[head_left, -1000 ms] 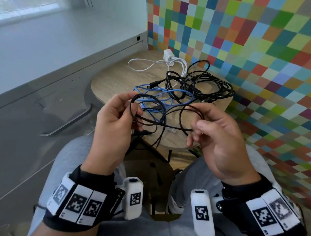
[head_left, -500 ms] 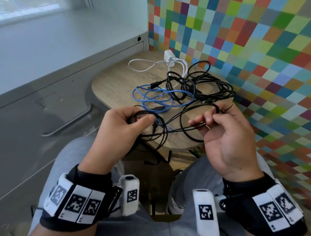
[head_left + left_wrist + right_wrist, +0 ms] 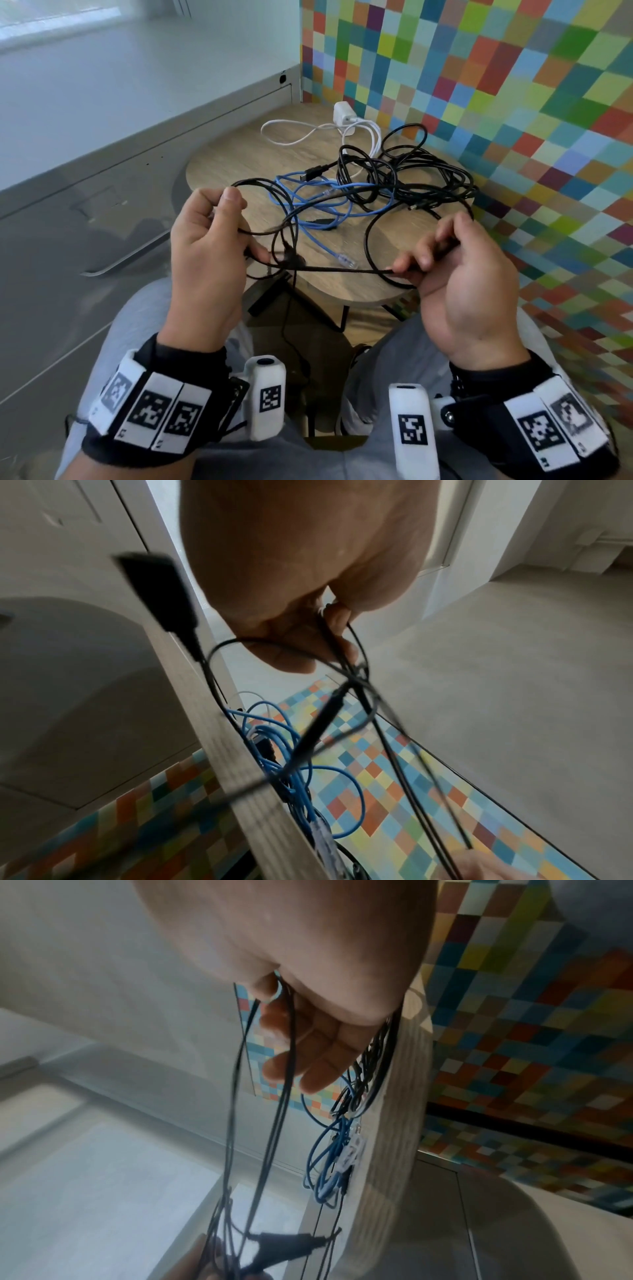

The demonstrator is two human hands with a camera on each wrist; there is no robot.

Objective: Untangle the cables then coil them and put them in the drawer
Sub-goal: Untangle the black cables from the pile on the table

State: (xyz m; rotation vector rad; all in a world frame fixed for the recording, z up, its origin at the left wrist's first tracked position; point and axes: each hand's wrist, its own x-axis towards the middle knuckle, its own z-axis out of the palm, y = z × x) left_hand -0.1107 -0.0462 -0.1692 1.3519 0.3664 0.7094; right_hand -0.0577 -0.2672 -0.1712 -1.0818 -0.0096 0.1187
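While my left hand (image 3: 205, 253) pinches loops of the thin black cable (image 3: 342, 270) over the round table's (image 3: 239, 164) near edge, my right hand (image 3: 459, 274) pinches the same cable farther right, hands apart, a taut strand between them. Beyond both, mid-table, lies the blue cable (image 3: 318, 205) tangled with other black cables (image 3: 411, 171); the white charger cable (image 3: 308, 132) sits at the table's far side.

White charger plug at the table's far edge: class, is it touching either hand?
Apart. The head view shows the white charger plug far beyond the left hand and right hand.
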